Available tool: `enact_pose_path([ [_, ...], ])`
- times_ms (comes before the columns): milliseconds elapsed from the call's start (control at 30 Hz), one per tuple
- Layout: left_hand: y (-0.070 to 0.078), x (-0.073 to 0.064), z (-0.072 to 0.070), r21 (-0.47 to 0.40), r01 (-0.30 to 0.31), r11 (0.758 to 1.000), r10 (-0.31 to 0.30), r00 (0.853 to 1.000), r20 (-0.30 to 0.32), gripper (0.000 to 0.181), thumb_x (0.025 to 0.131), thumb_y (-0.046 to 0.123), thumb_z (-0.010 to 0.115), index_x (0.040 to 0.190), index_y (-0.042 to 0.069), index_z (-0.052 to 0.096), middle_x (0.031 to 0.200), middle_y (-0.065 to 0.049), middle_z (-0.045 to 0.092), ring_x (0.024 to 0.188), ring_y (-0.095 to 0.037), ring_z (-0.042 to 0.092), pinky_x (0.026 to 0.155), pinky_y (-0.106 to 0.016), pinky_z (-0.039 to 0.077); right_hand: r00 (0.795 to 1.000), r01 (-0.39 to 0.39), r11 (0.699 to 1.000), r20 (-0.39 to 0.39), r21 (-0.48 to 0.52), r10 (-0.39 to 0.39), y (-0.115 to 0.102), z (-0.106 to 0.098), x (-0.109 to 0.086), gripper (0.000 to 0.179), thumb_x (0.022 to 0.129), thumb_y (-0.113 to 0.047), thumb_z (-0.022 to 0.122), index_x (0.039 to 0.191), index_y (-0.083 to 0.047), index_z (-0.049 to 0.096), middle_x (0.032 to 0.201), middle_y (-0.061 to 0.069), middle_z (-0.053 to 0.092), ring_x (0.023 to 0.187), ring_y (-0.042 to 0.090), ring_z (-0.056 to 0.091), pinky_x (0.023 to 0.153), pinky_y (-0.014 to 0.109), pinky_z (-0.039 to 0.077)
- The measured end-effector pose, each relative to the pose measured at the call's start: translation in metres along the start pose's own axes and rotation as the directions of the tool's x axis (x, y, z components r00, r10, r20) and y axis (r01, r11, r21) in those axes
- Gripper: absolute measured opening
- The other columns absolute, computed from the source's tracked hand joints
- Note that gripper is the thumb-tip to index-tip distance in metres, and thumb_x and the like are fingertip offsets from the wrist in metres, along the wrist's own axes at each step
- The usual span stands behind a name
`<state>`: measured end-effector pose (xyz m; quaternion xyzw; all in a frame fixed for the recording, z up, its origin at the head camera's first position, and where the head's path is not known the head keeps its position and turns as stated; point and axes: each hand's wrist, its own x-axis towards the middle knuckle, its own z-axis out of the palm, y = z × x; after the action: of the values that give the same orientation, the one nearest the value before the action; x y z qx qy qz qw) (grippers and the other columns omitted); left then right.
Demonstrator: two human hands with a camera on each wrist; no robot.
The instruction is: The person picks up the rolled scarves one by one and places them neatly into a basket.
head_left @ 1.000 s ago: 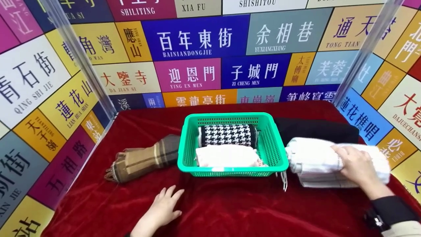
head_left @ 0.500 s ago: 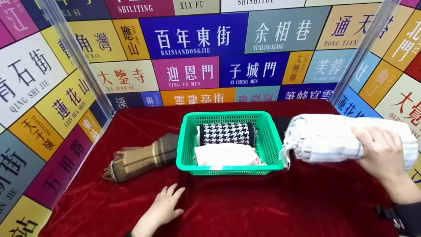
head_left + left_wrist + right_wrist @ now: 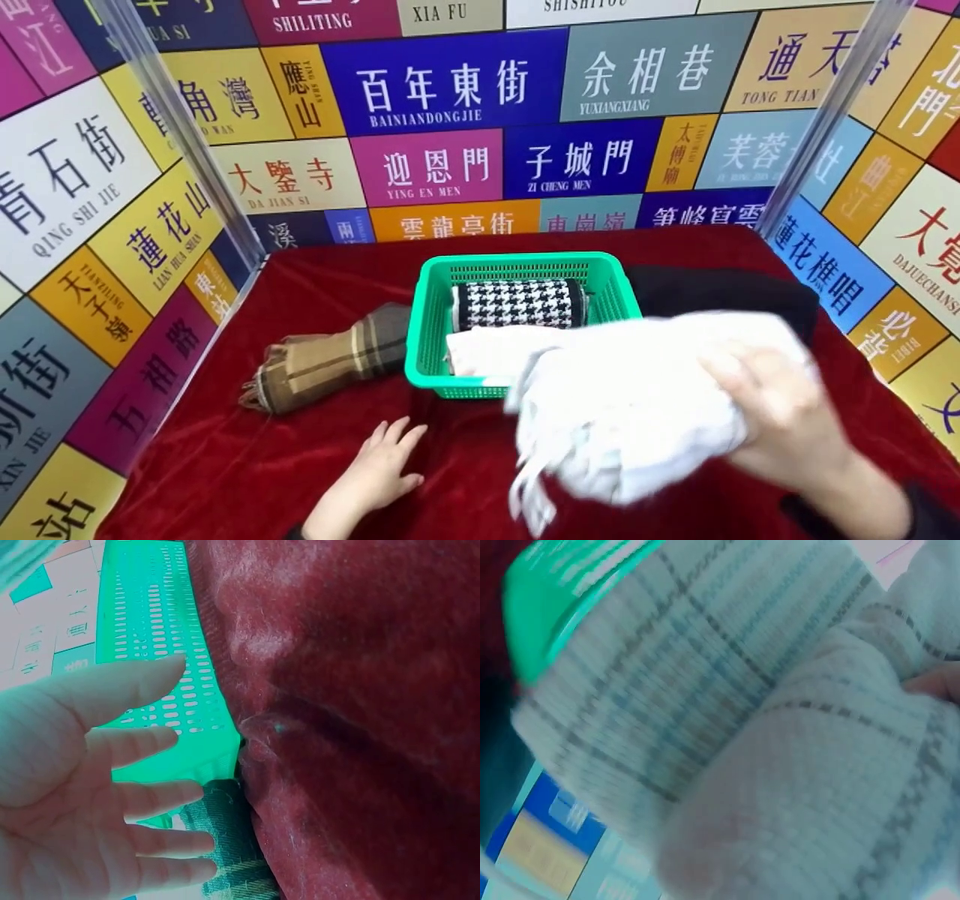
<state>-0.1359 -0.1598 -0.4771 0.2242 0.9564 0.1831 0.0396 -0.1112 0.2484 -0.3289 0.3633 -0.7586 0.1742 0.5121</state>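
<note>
My right hand (image 3: 780, 412) grips a rolled white scarf (image 3: 637, 397) with fringe hanging at its left end. Raised over the front right of the green basket (image 3: 424, 322), the roll overlaps the basket's corner in the head view. Dark dashed lines and pale blue checks show on the scarf (image 3: 705, 675) in the right wrist view. Inside the basket lie a black-and-white houndstooth roll (image 3: 517, 304) and a pale pinkish-white rolled cloth (image 3: 487, 349), partly hidden by the scarf. My left hand (image 3: 375, 469), fingers spread and holding nothing, is over the red cloth in front of the basket.
Left of the basket lies a brown plaid rolled scarf (image 3: 322, 367) with fringe. A black folded cloth (image 3: 720, 292) lies behind at the right. Red velvet (image 3: 225, 465) covers the table, and sign-printed walls (image 3: 450, 82) with clear corner posts enclose it.
My right hand has lifted the white scarf off the right side of the table, then swung it left and toward the basket's front. My left hand has barely moved.
</note>
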Motion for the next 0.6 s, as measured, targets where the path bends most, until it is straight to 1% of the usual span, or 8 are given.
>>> enact_pose_path([
  [100,-0.001,-0.001,0.000,-0.005,-0.003,1.000,0.003,1.000,0.002,0.063,0.072,0.018,0.073,0.127,0.001,0.047,0.129,-0.029,0.042,0.114,-0.058,0.036,0.089,-0.063,0.035,0.996,0.009,0.994,0.085,0.109,-0.018,-0.017,0.010,-0.006,0.053,0.085,-0.047,0.047,0.094,0.002,0.063,0.085,0.017,0.061,0.078,0.032,0.053,0.087,0.032,0.038],
  [167,0.000,-0.002,-0.001,-0.023,-0.014,1.000,0.014,1.000,0.005,0.059,0.075,0.016,0.071,0.126,0.000,0.048,0.127,-0.028,0.044,0.113,-0.056,0.039,0.089,-0.061,0.037,0.989,0.017,0.984,0.140,0.179,-0.042,-0.027,0.022,-0.011,0.052,0.084,-0.047,0.051,0.096,0.002,0.064,0.089,0.014,0.063,0.082,0.029,0.055,0.092,0.027,0.036],
  [200,0.000,-0.001,-0.001,-0.050,-0.021,0.999,0.021,1.000,0.009,0.056,0.077,0.015,0.069,0.126,0.000,0.048,0.126,-0.027,0.046,0.114,-0.053,0.041,0.090,-0.059,0.037,0.984,0.021,0.978,0.171,0.206,-0.057,-0.031,0.029,-0.015,0.050,0.082,-0.045,0.053,0.099,0.001,0.064,0.093,0.012,0.063,0.085,0.028,0.057,0.093,0.027,0.036],
  [300,0.002,0.002,-0.006,-0.192,-0.028,0.981,0.030,1.000,0.008,0.042,0.086,0.012,0.059,0.125,-0.001,0.051,0.124,-0.023,0.052,0.114,-0.043,0.048,0.092,-0.054,0.039,0.962,0.037,0.976,0.257,0.215,-0.093,-0.043,0.054,-0.029,0.048,0.071,-0.037,0.063,0.107,-0.005,0.064,0.097,0.006,0.063,0.086,0.024,0.060,0.084,0.032,0.041],
  [367,0.004,0.005,-0.009,-0.318,-0.017,0.948,0.016,1.000,-0.008,0.034,0.091,0.012,0.052,0.123,-0.001,0.053,0.121,-0.019,0.056,0.113,-0.035,0.052,0.092,-0.049,0.041,0.948,0.060,0.980,0.297,0.190,-0.116,-0.050,0.071,-0.040,0.055,0.060,-0.030,0.066,0.111,-0.009,0.063,0.096,0.005,0.062,0.083,0.022,0.060,0.077,0.034,0.045],
  [467,0.008,0.012,-0.016,-0.485,0.004,0.875,-0.041,0.997,-0.065,0.031,0.096,0.020,0.044,0.119,0.002,0.057,0.114,-0.016,0.061,0.109,-0.031,0.056,0.091,-0.046,0.043,0.941,0.080,0.991,0.319,0.112,-0.112,-0.054,0.096,-0.058,0.058,0.056,-0.029,0.065,0.112,-0.012,0.063,0.090,0.005,0.059,0.079,0.021,0.058,0.069,0.036,0.048],
  [533,0.011,0.016,-0.020,-0.552,0.017,0.834,-0.088,0.991,-0.102,0.035,0.097,0.027,0.043,0.118,0.004,0.058,0.112,-0.012,0.063,0.108,-0.028,0.056,0.092,-0.044,0.043,0.944,0.074,0.994,0.315,0.082,-0.096,-0.054,0.112,-0.067,0.055,0.059,-0.029,0.066,0.111,-0.012,0.063,0.087,0.007,0.057,0.077,0.022,0.056,0.066,0.037,0.048],
  [600,0.016,0.020,-0.023,-0.581,0.011,0.814,-0.107,0.986,-0.131,0.037,0.096,0.032,0.043,0.118,0.005,0.058,0.111,-0.010,0.063,0.105,-0.025,0.056,0.091,-0.041,0.044,0.946,0.066,0.997,0.316,0.042,-0.076,-0.053,0.127,-0.075,0.053,0.058,-0.023,0.065,0.110,-0.013,0.062,0.085,0.007,0.056,0.077,0.022,0.055,0.063,0.036,0.048],
])
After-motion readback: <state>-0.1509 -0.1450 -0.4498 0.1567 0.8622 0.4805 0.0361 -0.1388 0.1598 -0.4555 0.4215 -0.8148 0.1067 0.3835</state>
